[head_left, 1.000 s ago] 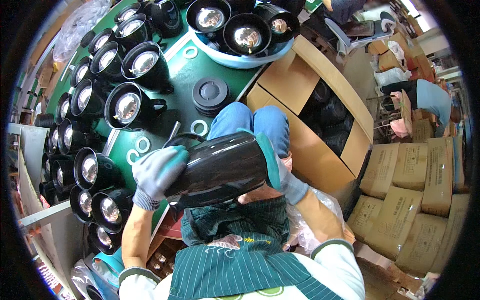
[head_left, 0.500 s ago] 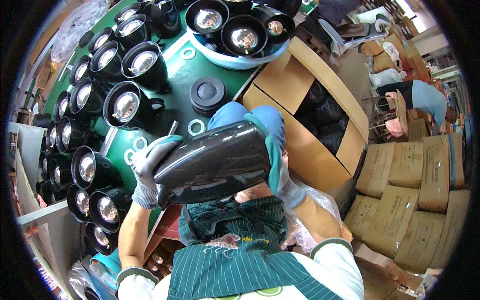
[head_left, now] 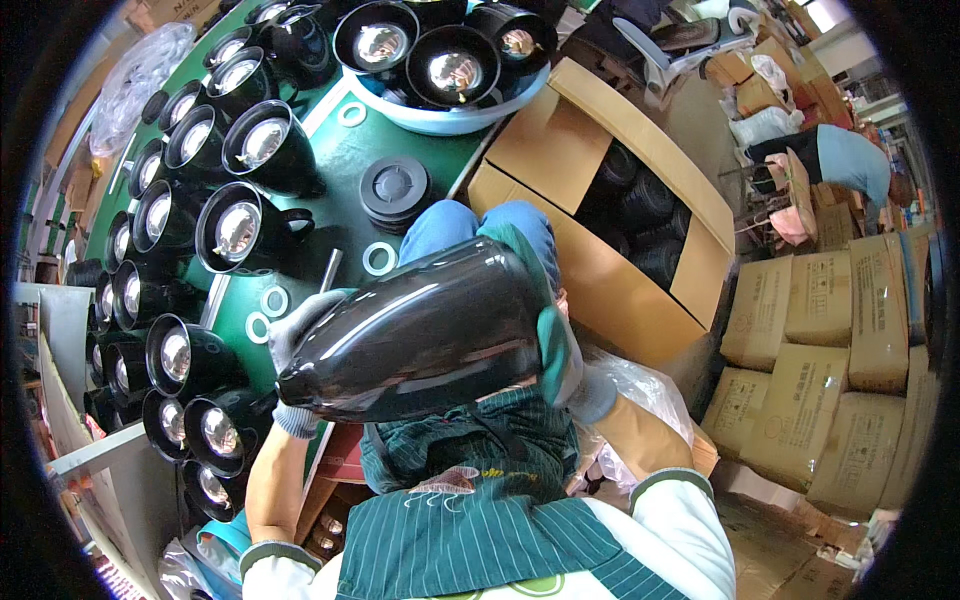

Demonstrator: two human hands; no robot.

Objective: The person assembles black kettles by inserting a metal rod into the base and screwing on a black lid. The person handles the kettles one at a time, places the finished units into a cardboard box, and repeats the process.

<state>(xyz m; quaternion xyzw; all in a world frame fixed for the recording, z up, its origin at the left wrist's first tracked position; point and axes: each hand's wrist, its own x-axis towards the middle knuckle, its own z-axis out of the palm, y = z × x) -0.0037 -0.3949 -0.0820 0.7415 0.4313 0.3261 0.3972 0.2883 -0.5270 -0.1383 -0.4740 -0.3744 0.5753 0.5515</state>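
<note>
Together, left hand (head_left: 300, 325) and right hand (head_left: 558, 355) clasp a black vessel (head_left: 420, 330) near a carton (head_left: 600, 292) of dark parts (head_left: 652, 205).

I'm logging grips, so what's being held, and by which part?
A glossy black vessel: the left hand behind its pointed end, the right hand on its broader end.

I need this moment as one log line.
Left grey-teal gloved hand: holds glossy black rounded vessel near pointed end; right grey-teal gloved hand: holds vessel's wide end; nearby: green table, open brown cardboard box
</note>
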